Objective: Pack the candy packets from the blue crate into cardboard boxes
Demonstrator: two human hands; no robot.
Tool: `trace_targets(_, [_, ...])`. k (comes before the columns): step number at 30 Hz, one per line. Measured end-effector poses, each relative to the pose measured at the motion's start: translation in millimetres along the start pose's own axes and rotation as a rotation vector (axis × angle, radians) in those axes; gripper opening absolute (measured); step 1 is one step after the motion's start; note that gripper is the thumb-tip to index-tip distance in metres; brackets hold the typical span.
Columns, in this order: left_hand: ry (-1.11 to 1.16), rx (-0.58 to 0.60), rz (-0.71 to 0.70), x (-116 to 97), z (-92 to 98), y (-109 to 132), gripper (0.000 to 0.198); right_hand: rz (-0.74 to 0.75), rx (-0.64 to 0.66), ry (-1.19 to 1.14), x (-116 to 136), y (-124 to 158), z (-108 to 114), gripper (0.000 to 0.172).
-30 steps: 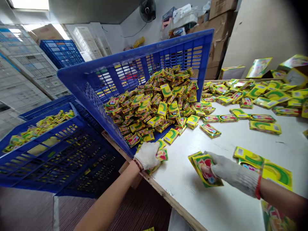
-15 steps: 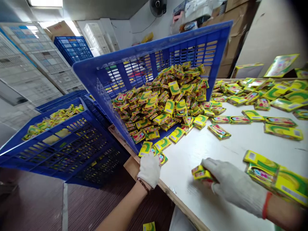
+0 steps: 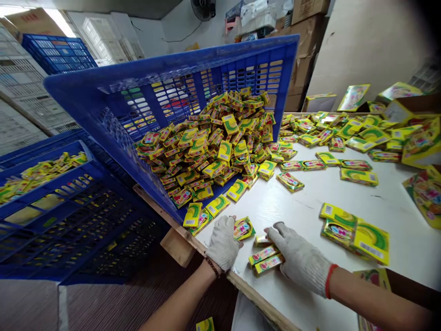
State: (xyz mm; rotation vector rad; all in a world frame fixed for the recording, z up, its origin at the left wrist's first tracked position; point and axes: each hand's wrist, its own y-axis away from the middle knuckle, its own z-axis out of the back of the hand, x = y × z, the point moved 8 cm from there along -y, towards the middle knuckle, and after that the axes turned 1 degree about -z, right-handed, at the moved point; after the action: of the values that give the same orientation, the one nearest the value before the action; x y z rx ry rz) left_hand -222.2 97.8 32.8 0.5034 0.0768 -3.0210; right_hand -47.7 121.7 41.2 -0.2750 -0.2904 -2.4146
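My left hand [image 3: 223, 243], in a pale knitted glove, is at the table's near edge. Its fingers and thumb close on the left end of a small yellow and green printed box [image 3: 244, 229]. To its right, my right hand [image 3: 296, 253], gloved with a red cuff band, has its fingers around a short row of small yellow boxes [image 3: 267, 263] standing on their narrow sides. A tilted blue crate [image 3: 172, 62] behind the hands spills a heap of the same boxes [image 3: 206, 142] onto the white table [image 3: 292, 207]. The contents of the boxes are hidden.
A grouped block of boxes [image 3: 354, 232] lies right of my right hand. Open display cartons [image 3: 422, 142] line the right side. Another blue crate [image 3: 44, 220] with boxes stands lower left. A box [image 3: 205, 324] lies below the table edge [image 3: 255, 296].
My left hand has moved right along the table edge, bringing a small box away from the heap. My right hand has set its boxes down on the table nearer the left hand, still around them.
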Motion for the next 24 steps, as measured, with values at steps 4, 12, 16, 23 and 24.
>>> trace_targets(4, [0.017, 0.019, -0.193, -31.4, -8.6, -7.3, 0.063, 0.11, -0.122, 0.009, 10.4, -0.9, -0.5, 0.079])
trace_targets(12, [0.321, 0.095, -0.217, -1.3, 31.4, -28.2, 0.035, 0.26, -0.061, -0.061, 18.5, -10.4, 0.4, 0.088])
trace_targets(16, [0.342, -0.059, 0.096, 44.1, 49.0, -61.7, 0.066, 0.15, -0.077, -0.232, 14.4, -16.9, 8.8, 0.075])
trace_targets(23, [0.805, -0.015, 0.104, -5.3, 13.9, -52.2, 0.055, -0.075, 0.109, -1.498, 8.3, -34.4, 18.8, 0.061])
trace_targets(24, [0.944, 0.003, 0.091, -18.9, 4.6, -46.0, 0.053, -0.014, 0.107, -1.602, 10.5, -36.1, 25.8, 0.059])
